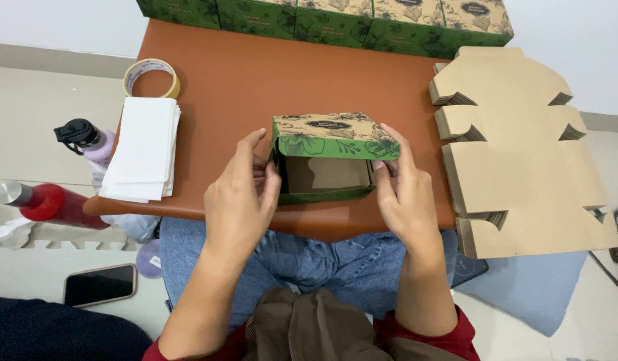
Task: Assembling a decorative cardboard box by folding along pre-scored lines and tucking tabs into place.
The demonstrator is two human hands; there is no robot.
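A green and tan cardboard box (326, 150) with a floral print sits at the near edge of a brown table (242, 80), its lid half raised and its brown inside showing. My left hand (239, 197) grips the box's left wall, fingers curled around it. My right hand (404, 194) holds the right side, fingertips on the lid's front flap.
A thick stack of flat unfolded box blanks (516, 154) lies at the right. Finished green boxes (322, 17) line the far edge. White paper sheets (143, 147) and a tape roll (152, 75) lie at the left. Two bottles (48, 200) and a phone (99, 284) rest on the floor.
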